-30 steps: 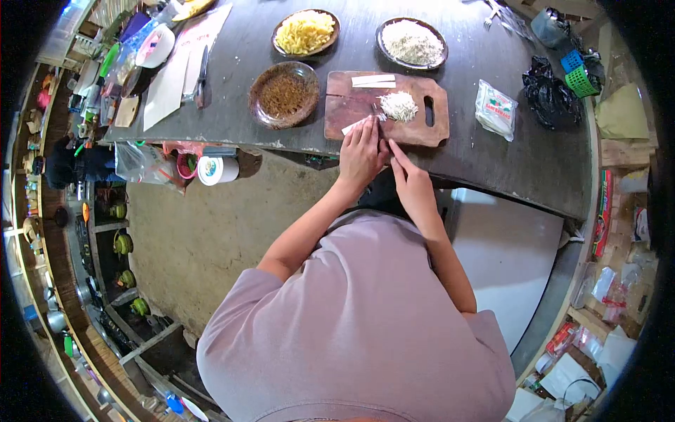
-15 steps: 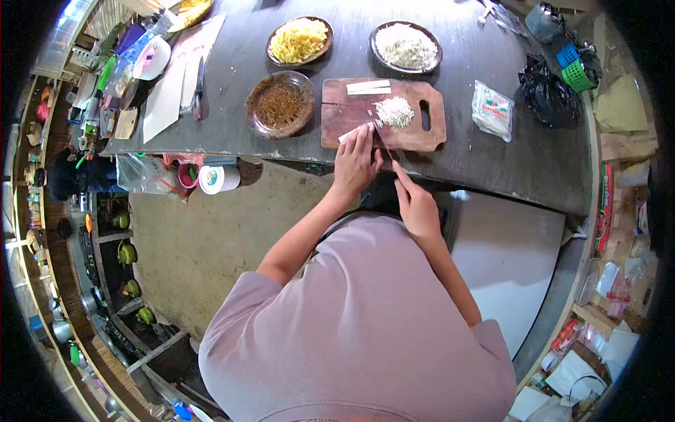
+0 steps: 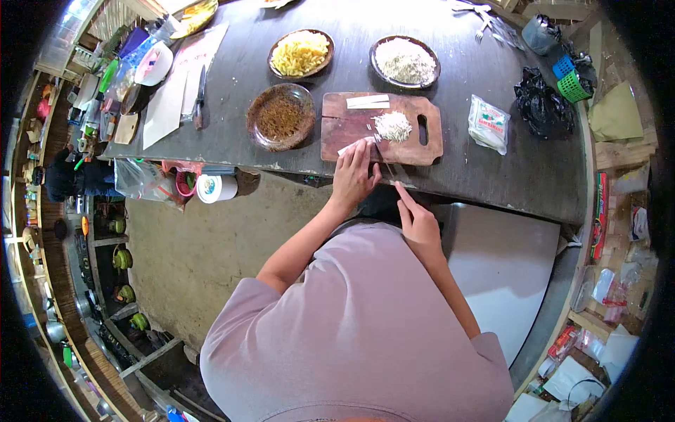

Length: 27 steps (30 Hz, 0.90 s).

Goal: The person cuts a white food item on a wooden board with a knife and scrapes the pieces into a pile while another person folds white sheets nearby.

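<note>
On the near edge of the wooden cutting board (image 3: 337,126), my left hand (image 3: 355,174) presses a pale piece (image 3: 346,149) down with its fingers together. My right hand (image 3: 420,222) is wrapped round the handle of a knife (image 3: 388,163), whose blade meets the board beside my left fingertips. A small heap of thin white slivers (image 3: 393,126) lies on the board, right of the blade. Behind it are pale flat strips (image 3: 368,102). The board's handle slot is on its right side.
A brown plate (image 3: 281,117) stands left of the board. Behind are a bowl of yellow pieces (image 3: 301,53) and a bowl of white food (image 3: 406,61). A white packet (image 3: 489,124) and black bag (image 3: 544,103) lie right. Another knife (image 3: 200,97) lies left. A person (image 3: 62,174) is far left.
The whole view has shifted slightly, so the board and bowls appear lower. Both hands keep nearly the same place at the board, with the knife still at the pale piece.
</note>
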Tool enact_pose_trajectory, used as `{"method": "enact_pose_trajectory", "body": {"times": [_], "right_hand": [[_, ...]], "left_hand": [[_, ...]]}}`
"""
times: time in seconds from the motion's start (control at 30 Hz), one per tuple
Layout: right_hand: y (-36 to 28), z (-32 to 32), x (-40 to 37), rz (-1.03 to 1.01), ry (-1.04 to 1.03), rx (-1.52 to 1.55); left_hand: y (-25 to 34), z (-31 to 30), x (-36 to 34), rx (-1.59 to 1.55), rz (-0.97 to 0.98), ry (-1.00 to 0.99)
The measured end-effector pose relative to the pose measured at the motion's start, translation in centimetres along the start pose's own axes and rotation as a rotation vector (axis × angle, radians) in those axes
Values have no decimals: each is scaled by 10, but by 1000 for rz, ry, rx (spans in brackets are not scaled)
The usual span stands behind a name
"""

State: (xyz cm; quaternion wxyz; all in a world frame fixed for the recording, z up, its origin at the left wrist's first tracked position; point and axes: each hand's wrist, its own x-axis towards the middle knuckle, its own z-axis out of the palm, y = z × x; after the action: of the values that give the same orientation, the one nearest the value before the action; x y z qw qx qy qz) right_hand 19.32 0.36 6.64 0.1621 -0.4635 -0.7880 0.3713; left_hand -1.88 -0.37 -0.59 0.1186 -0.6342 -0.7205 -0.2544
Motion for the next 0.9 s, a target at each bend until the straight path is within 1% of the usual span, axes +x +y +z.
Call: {"method": "enact_pose_trajectory", "body": {"times": [0.07,0.1,0.13,0.17,0.27,0.37,0.47,0.5,0.6,0.67,0.77,0.9], "right_hand": [[-6,1,10,19,-13,-6],[-12,5,19,-26,11,13],[-19,8,30,-75,37,33],[-26,8,40,-27,-12,18],[-24,12,37,-52,15,27],[-5,12,3,-18,40,18],[-5,14,4,-18,46,18],[-6,17,16,-61,57,51],[-12,28,49,-63,43,68],[-8,27,44,-85,56,78],[-5,13,6,-6,17,-47],[-15,12,16,-50,40,-16]], "left_hand": [[0,1,0,13,4,7],[-1,-1,2,1,28,37],[0,-1,2,-2,30,27],[0,-1,2,0,26,26],[-2,-2,1,8,26,25],[-2,1,3,-20,26,52],[-2,-2,0,-29,23,13],[-2,-2,0,-21,22,9],[-1,-4,-1,-19,13,-10],[-2,-3,0,-34,11,-28],[-4,0,0,-31,24,1],[-3,-1,-2,-26,-4,-13]]}}
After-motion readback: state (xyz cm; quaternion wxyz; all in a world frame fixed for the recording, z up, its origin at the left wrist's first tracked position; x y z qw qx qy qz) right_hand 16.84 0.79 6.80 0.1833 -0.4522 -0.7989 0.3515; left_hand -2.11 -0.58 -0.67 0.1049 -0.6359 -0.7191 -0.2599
